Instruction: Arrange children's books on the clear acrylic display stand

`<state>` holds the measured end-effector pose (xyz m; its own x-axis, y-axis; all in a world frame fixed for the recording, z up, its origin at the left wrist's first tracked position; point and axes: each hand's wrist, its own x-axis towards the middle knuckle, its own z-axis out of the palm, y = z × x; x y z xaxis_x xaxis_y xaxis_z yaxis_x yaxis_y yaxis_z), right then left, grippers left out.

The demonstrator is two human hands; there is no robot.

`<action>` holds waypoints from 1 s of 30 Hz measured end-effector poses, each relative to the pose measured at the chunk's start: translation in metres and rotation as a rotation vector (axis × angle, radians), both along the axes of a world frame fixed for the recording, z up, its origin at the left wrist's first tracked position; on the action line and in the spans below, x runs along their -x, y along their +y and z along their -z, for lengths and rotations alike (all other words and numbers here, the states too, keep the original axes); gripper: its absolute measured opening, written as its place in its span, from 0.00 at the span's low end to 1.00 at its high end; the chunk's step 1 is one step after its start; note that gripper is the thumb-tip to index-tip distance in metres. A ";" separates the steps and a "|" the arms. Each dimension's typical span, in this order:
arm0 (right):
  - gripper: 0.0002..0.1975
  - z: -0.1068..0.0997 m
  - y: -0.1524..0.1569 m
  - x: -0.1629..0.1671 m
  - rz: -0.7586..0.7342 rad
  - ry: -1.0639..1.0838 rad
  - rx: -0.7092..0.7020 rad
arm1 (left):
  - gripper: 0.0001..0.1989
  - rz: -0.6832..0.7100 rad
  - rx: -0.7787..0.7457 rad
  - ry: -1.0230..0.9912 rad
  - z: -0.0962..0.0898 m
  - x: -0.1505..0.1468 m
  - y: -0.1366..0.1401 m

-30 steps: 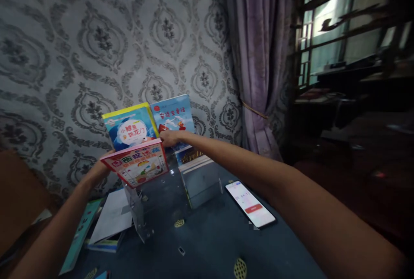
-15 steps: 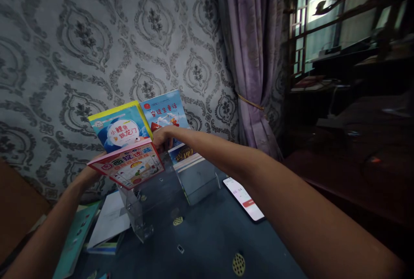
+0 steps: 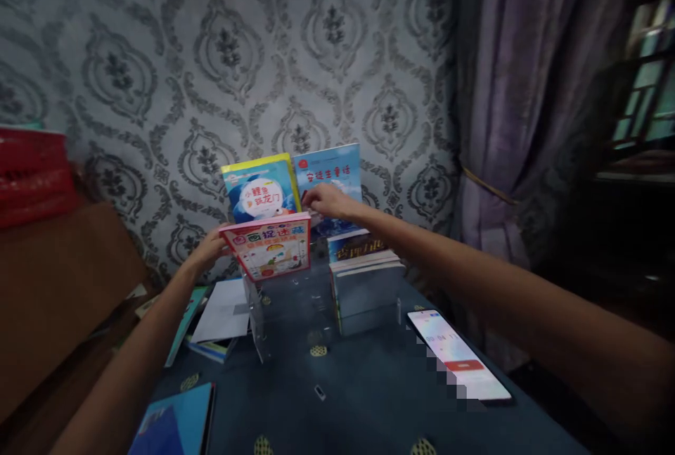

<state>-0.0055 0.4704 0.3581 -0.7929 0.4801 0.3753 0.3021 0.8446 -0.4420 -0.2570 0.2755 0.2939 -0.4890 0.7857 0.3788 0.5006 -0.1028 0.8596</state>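
My left hand (image 3: 209, 251) grips the left edge of a pink-and-red picture book (image 3: 270, 247), its fingertips hidden behind the cover. The book stands upright in a clear acrylic stand (image 3: 256, 318). Behind it rises a yellow-edged blue book (image 3: 259, 188). My right hand (image 3: 328, 202) is just above the picture book's right corner, beside the yellow-edged book's right edge. Its fingers are bent but apart, with nothing visible in them. Directly behind that hand stands a light-blue storybook (image 3: 340, 167). Several upright books (image 3: 366, 290) fill the stand's nearer right part, below my right forearm.
A phone (image 3: 458, 356) with a running timer lies at the table's right. White sheets (image 3: 224, 311) and books lie left of the stand; a blue book (image 3: 176, 420) is at the front left. A cardboard box (image 3: 68, 300) stands far left. Patterned wall behind, purple curtain (image 3: 506, 103) right.
The view has swung left, so everything sits further right. My right hand has come off the picture book's right corner and risen slightly. My left hand stays at its left edge.
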 end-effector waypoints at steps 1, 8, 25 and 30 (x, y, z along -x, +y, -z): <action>0.22 0.002 -0.001 -0.004 -0.010 0.044 -0.002 | 0.26 -0.033 -0.018 -0.008 0.003 0.002 -0.004; 0.26 0.030 -0.024 -0.033 -0.359 0.077 -0.008 | 0.21 -0.046 -0.069 0.215 0.028 -0.007 -0.041; 0.09 0.033 -0.012 0.032 -0.026 0.115 0.129 | 0.11 -0.210 -0.084 0.460 0.019 -0.017 -0.004; 0.08 0.032 -0.012 0.038 -0.022 0.139 0.060 | 0.07 -0.266 -0.064 0.540 0.010 -0.019 -0.003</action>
